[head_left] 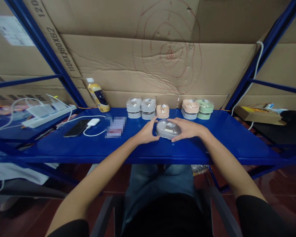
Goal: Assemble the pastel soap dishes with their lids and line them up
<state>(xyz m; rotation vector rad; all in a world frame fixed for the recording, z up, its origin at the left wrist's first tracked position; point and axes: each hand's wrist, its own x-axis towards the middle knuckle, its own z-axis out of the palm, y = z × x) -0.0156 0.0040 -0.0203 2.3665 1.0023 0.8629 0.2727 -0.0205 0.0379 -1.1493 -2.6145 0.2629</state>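
A small grey plastic box with a clear lid (pixel 168 129) is between my two hands at the middle of the blue shelf. My left hand (pixel 147 133) grips its left side, thumb near the front and fingers toward the back. On the opposite side, my right hand (pixel 187 128) closes on the right end. Whether the box rests on the shelf or is slightly raised, I cannot tell. Just behind it sits a single peach box (pixel 162 112). Left of that one stand two grey stacks (pixel 134 108) (pixel 148 108).
Farther right, a peach box (pixel 190 106) tops a grey one, beside a green stack (pixel 205 108). At left are a yellow bottle (pixel 98 95), a phone (pixel 77 128), a white charger (pixel 93 122) with cable, a blurred packet (pixel 116 127) and a power strip (pixel 48 117). Cardboard (pixel 113 52) backs the shelf.
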